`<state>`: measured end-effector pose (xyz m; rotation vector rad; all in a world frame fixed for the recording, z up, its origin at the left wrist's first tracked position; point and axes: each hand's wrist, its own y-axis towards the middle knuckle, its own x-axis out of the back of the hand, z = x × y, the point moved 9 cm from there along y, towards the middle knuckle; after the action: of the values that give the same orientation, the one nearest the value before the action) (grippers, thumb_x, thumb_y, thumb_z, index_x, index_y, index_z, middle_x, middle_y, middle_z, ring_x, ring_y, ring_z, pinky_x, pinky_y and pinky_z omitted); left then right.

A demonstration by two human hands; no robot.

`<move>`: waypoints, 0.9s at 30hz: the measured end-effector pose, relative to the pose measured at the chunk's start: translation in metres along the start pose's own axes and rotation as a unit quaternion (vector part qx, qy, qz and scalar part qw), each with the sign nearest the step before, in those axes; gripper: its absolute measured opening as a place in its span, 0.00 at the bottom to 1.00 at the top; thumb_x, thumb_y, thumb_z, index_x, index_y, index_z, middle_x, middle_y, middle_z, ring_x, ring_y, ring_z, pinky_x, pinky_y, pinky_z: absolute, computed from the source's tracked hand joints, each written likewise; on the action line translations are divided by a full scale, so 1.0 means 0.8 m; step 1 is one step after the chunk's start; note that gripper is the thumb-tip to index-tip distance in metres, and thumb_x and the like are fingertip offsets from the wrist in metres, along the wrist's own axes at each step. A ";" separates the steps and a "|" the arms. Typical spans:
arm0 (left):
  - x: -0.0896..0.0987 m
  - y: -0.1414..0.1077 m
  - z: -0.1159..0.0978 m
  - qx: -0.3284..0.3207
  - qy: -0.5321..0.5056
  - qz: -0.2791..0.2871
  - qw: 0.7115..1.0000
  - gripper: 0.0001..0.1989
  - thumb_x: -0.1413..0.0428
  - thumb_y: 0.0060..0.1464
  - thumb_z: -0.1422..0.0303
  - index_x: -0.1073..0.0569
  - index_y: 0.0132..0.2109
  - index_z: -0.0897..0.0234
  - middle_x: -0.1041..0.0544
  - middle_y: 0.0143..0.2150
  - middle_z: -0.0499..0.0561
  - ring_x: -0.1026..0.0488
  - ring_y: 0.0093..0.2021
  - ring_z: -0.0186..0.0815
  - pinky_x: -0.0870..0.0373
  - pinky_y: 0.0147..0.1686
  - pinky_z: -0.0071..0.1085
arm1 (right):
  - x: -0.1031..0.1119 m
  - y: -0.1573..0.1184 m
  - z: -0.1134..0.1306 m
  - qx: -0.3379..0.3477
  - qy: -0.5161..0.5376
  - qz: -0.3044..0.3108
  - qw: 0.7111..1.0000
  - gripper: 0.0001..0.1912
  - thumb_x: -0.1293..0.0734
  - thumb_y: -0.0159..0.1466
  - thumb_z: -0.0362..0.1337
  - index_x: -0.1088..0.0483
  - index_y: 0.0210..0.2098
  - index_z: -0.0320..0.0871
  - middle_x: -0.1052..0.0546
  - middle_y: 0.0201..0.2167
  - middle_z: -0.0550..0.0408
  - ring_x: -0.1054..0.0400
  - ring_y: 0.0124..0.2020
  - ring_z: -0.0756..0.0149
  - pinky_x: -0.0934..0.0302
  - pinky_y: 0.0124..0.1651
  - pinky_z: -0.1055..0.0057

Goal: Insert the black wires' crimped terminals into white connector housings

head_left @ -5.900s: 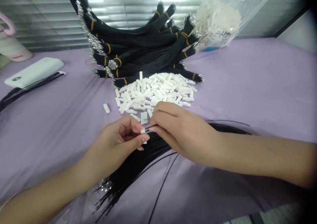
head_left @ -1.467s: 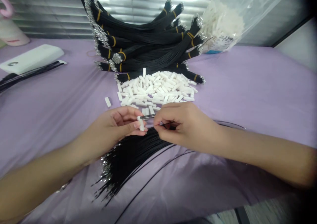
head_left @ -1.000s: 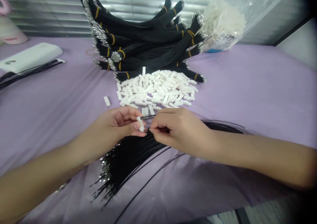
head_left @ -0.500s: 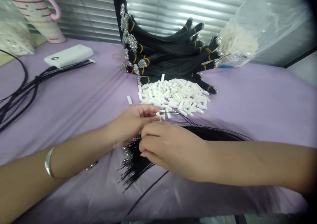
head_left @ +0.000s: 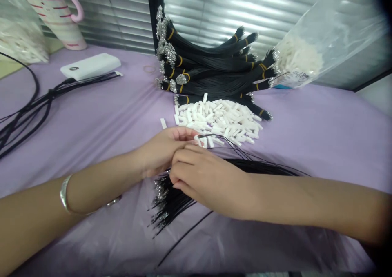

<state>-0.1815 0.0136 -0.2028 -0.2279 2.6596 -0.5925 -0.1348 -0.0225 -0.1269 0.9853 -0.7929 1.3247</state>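
Between thumb and fingers my left hand (head_left: 168, 148) pinches a small white connector housing (head_left: 197, 138), from which several thin black wires run off to the right. My right hand (head_left: 202, 173) is closed just in front of the left, its fingertips together and touching or nearly touching the left hand; whatever they hold is hidden. Under both hands lies a loose bundle of black wires (head_left: 174, 191) with shiny metal terminals at its left end. Right behind the fingers spreads a pile of white connector housings (head_left: 226, 120).
Tied bundles of black wires (head_left: 211, 79) are stacked behind the pile. A clear bag (head_left: 300, 60) of white pieces stands back right. At left are a white power bank-like box (head_left: 92, 66), black cables (head_left: 45, 99), a striped cup (head_left: 55, 16) and another bag (head_left: 21, 40).
The view has shifted slightly, moving the background a little to the right. Both hands keep nearly the same pose, with the left still pinching the connector housing.
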 end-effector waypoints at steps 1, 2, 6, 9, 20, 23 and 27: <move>-0.001 0.000 0.000 0.001 -0.002 0.004 1.000 0.08 0.44 0.50 0.77 0.31 0.39 0.67 0.25 0.30 0.47 0.28 0.29 0.26 0.32 0.30 0.22 | 0.004 -0.001 -0.002 -0.013 0.026 -0.001 1.000 0.07 0.39 0.62 0.29 0.30 0.30 0.34 0.30 0.32 0.51 0.40 0.36 0.68 0.44 0.43 0.70; -0.001 0.000 0.000 0.003 -0.004 0.005 1.000 0.08 0.43 0.50 0.76 0.31 0.39 0.67 0.25 0.30 0.47 0.28 0.29 0.27 0.32 0.30 0.22 | 0.008 -0.002 -0.006 -0.030 0.059 0.001 0.998 0.06 0.38 0.62 0.28 0.31 0.30 0.34 0.30 0.32 0.52 0.40 0.35 0.70 0.44 0.41 0.72; -0.001 -0.002 -0.001 0.010 -0.001 0.002 1.000 0.13 0.43 0.45 0.81 0.30 0.39 0.67 0.26 0.30 0.47 0.28 0.28 0.28 0.31 0.29 0.23 | 0.022 -0.012 -0.024 -0.095 0.206 -0.006 0.974 0.04 0.38 0.62 0.29 0.32 0.33 0.34 0.29 0.29 0.58 0.38 0.30 0.77 0.44 0.35 0.78; -0.002 -0.003 -0.001 0.016 0.019 0.004 1.000 0.15 0.43 0.43 0.82 0.30 0.39 0.66 0.26 0.30 0.47 0.27 0.26 0.29 0.31 0.25 0.22 | 0.029 -0.023 -0.037 -0.125 0.295 -0.033 0.947 0.06 0.38 0.62 0.31 0.31 0.37 0.36 0.28 0.31 0.59 0.37 0.31 0.78 0.43 0.34 0.80; -0.004 -0.004 0.000 0.009 0.006 0.014 1.000 0.08 0.41 0.50 0.78 0.29 0.39 0.68 0.23 0.34 0.50 0.24 0.34 0.28 0.26 0.39 0.21 | 0.050 -0.065 -0.096 -0.227 0.228 -0.085 0.943 0.06 0.38 0.58 0.30 0.30 0.26 0.37 0.32 0.21 0.63 0.42 0.23 0.81 0.49 0.26 0.81; 0.001 -0.005 0.002 0.018 0.018 -0.001 1.000 0.09 0.40 0.50 0.76 0.28 0.40 0.66 0.22 0.34 0.49 0.23 0.33 0.28 0.26 0.37 0.19 | 0.051 -0.066 -0.104 -0.229 0.170 -0.084 0.955 0.06 0.37 0.57 0.30 0.30 0.24 0.37 0.33 0.19 0.63 0.43 0.22 0.81 0.50 0.25 0.80; 0.000 -0.004 0.002 0.015 0.030 0.001 0.999 0.10 0.38 0.48 0.75 0.27 0.39 0.64 0.22 0.33 0.47 0.23 0.32 0.28 0.26 0.36 0.18 | 0.048 -0.065 -0.104 -0.236 0.134 -0.065 0.960 0.07 0.37 0.56 0.31 0.31 0.22 0.37 0.35 0.17 0.64 0.46 0.20 0.81 0.52 0.25 0.78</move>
<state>-0.1803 0.0101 -0.2027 -0.2019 2.7060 -0.6483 -0.0849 0.0707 -0.1320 0.4590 -0.7712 1.0580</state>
